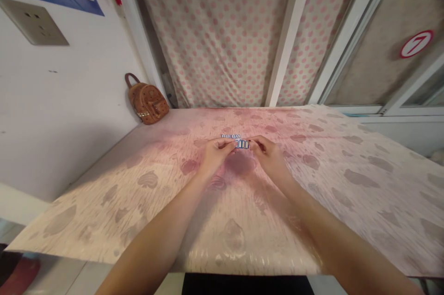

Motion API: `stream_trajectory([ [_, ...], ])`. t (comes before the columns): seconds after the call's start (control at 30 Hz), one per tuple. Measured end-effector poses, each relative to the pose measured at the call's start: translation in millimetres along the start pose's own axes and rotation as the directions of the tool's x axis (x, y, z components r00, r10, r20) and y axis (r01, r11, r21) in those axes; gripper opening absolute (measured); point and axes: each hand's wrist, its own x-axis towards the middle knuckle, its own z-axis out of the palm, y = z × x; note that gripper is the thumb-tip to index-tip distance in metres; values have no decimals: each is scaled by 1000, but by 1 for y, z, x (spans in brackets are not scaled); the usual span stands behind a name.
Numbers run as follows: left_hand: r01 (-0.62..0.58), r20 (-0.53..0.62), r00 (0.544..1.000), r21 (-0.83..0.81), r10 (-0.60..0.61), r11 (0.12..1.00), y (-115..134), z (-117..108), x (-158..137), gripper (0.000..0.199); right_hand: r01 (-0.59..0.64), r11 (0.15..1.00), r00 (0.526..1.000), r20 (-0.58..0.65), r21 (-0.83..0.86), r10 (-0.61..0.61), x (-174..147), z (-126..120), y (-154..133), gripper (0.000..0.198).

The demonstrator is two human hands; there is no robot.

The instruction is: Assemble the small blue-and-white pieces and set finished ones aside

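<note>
Between my two hands is a small blue-and-white segmented strip [242,144], raised a little above the table. My left hand [219,148] pinches its left end between thumb and fingers. At the right end, the fingertips of my right hand [265,148] are closed on it. Just behind lies a row of small blue-and-white pieces [230,136] on the tablecloth, partly covered by my left fingers. Their exact kind is too small to make out.
A patterned pink-and-cream tablecloth [236,235] covers the table. Against the wall at the back left leans a small brown backpack [148,102]. A dotted curtain [222,36] hangs behind the far edge, beside white window frames [289,31]. A wall socket [34,22] is at the left.
</note>
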Motion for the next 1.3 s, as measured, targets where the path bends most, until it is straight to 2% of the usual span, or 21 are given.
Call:
stream_trajectory([
  [0.2, -22, 15, 1000, -4, 22, 1000, -2, 2, -2, 23, -103, 978, 994, 49, 180, 95, 5, -2, 4, 15],
  [0.43, 41, 17, 999, -18, -41, 999, -10, 1, 2, 22, -119, 973, 992, 63, 196, 109, 5, 2, 11, 14],
  [0.57, 74, 33, 996, 77, -77, 994, -14, -1, 3, 20, -112, 986, 991, 85, 120, 103, 7, 3, 23, 14],
  [0.67, 62, 34, 997, 179, -69, 982, -18, -8, 7, 19, -163, 986, 980, 119, 39, 158, 12, 1, 40, 14],
  [0.8, -38, -93, 993, 347, 75, 937, -24, -25, 17, 12, -286, 950, 947, 113, -122, 300, 23, -4, 65, 13],
  [0.9, -46, -160, 978, 456, 133, 889, -26, -37, 23, 12, -326, 930, 932, 106, -169, 346, 31, -6, 76, 12],
  [1.3, 65, -215, 974, 591, 79, 804, -32, -47, 26, 15, -474, 810, 797, 222, -346, 561, 67, 19, 73, 23],
])
